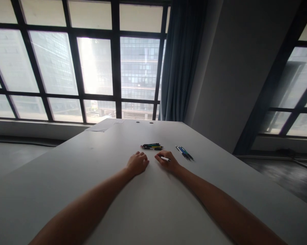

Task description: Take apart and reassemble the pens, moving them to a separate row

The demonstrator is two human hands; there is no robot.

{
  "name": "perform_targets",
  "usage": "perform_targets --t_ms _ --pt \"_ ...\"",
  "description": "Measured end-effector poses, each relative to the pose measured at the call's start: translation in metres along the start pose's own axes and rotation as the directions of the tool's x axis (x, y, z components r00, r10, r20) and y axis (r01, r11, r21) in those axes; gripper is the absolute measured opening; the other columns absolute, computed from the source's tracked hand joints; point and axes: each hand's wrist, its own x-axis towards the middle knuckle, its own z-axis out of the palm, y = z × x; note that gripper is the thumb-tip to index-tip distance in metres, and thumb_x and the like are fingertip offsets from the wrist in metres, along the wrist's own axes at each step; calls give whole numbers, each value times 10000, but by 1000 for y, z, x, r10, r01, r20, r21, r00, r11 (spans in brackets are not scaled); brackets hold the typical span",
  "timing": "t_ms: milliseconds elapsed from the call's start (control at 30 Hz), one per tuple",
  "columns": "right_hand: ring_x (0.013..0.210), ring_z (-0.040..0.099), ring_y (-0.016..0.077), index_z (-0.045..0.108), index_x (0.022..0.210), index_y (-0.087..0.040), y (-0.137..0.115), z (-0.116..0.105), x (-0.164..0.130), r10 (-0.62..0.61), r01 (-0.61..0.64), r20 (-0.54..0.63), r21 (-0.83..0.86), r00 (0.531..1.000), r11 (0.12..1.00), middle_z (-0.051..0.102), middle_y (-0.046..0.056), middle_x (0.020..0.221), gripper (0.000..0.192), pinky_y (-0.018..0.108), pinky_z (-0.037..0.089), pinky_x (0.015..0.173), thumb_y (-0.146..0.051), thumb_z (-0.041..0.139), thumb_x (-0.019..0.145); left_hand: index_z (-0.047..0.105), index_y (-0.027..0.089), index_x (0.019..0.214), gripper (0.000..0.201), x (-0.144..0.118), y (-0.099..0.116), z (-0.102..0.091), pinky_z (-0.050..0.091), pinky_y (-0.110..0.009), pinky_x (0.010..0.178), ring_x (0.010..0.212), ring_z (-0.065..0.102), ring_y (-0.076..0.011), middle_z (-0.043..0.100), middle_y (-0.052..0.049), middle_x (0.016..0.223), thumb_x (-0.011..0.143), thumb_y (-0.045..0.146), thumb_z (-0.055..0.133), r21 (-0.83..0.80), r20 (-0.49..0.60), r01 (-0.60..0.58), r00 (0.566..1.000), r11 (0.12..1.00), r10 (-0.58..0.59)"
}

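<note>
My right hand (166, 160) rests on the white table (92, 177) and grips a white pen (165, 159) with a dark tip pointing right. My left hand (137, 163) lies beside it on the tabletop with fingers curled loosely, holding nothing. Just beyond both hands lies a small pile of several coloured pens (151, 146). To the right of my right hand sits a second small group of blue and green pens (184, 153).
A sheet of paper (98, 128) lies at the table's far left corner, with two dark round holes (144, 122) near the far edge. Large windows and a blue curtain (180, 61) stand behind the table.
</note>
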Motion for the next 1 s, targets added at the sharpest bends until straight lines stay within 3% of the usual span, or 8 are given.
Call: perform_targets --t_ms 167,333,733,800,900,1000 --pt "628 589 158 631 795 -187 2 4 -3 154 -153 -51 24 987 988 669 13 708 108 260 438 625 -254 590 721 677 208 922 235 0 1 -1 487 -348 839 989 557 -230 670 -72 998 889 329 478 8 8 6 1000 1000 -6" --pt "613 563 156 556 635 -196 5 3 -2 176 -177 -41 -9 984 984 635 12 646 99 258 420 607 -258 569 710 674 204 932 243 0 1 -1 491 -355 825 989 557 -236 670 -76 1008 892 323 467 5 12 -6 1000 1000 6" --pt "594 546 147 537 654 -194 1 7 -4 195 -196 -12 -32 981 980 617 2 634 72 242 391 566 -217 549 721 669 204 935 228 0 -1 -1 488 -353 830 979 560 -230 672 -72 1004 892 305 470 -3 11 -8 1000 1000 8" --pt "620 568 153 553 693 -190 0 7 -5 175 -176 -21 -50 984 983 635 11 673 74 244 406 591 -229 555 757 669 203 924 226 0 -2 1 490 -354 829 980 563 -232 673 -73 996 897 304 469 1 8 -10 1000 1000 10" --pt "687 619 166 593 906 -182 -5 6 -6 132 -134 -36 -97 991 986 672 31 766 146 249 431 654 -297 507 878 640 205 1038 265 0 -3 1 496 -357 819 989 573 -231 664 -80 1036 919 355 459 -18 -28 -26 999 1000 25" --pt "722 649 176 557 1085 -200 -11 4 -8 155 -156 -23 -234 988 960 691 45 847 235 249 431 661 -329 401 966 501 219 1285 431 -1 0 -2 488 -375 855 1035 568 -229 624 -93 1152 936 460 426 -29 -79 -236 969 971 233"
